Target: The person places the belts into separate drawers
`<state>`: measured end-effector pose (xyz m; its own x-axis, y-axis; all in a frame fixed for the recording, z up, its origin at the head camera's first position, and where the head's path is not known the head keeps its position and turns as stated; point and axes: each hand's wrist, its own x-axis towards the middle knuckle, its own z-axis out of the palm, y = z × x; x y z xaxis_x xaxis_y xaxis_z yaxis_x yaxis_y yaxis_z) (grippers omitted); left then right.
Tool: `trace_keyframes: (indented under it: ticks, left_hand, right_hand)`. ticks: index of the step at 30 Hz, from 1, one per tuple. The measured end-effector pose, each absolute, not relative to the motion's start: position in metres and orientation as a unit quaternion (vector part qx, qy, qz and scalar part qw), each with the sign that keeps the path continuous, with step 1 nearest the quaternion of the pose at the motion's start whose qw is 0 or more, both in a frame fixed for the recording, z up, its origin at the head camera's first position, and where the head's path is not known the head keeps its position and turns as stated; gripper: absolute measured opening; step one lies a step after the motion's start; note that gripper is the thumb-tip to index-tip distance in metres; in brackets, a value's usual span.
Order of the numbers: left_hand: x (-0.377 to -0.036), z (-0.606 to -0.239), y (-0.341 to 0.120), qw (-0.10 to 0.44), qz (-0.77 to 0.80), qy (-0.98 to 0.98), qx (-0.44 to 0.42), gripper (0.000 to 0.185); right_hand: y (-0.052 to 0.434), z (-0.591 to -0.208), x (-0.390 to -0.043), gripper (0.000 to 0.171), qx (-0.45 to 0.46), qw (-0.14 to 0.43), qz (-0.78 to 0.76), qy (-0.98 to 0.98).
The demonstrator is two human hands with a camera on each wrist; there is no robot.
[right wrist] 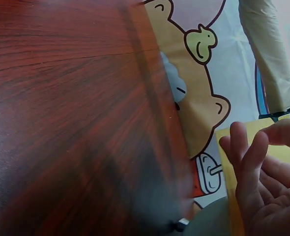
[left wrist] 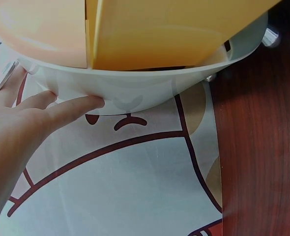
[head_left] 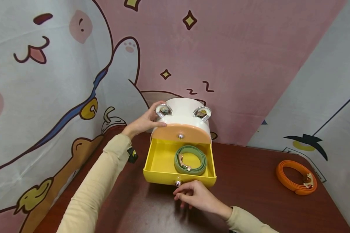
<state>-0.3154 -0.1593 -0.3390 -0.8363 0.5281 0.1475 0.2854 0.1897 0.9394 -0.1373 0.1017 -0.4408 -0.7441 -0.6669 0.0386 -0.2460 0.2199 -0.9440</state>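
A small white drawer box (head_left: pixel 183 111) with two shiny silver knobs like eyes on top stands against the backdrop. Its upper peach drawer (head_left: pixel 166 132) is closed, and its lower yellow drawer (head_left: pixel 160 155) is pulled out. Inside the yellow drawer lies a coiled green belt (head_left: pixel 202 158) with a gold buckle. My left hand (head_left: pixel 147 120) rests against the box's left side, fingers extended along the white wall in the left wrist view. Just below the yellow drawer's silver knob (head_left: pixel 178 183) is my right hand (head_left: pixel 196 195), its fingers loosely bent and holding nothing.
A coiled orange belt (head_left: pixel 294 186) with a gold buckle lies toward the right of the dark reddish-brown table (head_left: pixel 245 174). Behind it all hangs a cartoon-printed cloth (head_left: pixel 236 64), which also runs along the left side.
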Motion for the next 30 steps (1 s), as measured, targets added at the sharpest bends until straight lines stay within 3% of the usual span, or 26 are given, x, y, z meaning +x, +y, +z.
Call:
trace_keyframes:
  ticks: [16,30]
  left_hand:
    - [-0.3149,-0.3386,-0.159,0.104,0.576,0.764,0.273,0.085]
    - [-0.3164,-0.3399,-0.1591,0.1,0.58,0.76,0.277,0.085]
  right_hand:
    - [0.0997,-0.4488,-0.1373,0.019,-0.287,0.177,-0.531,0.777]
    - [0.097,-0.4449,-0.14,0.028,-0.251,0.12,-0.503,0.818]
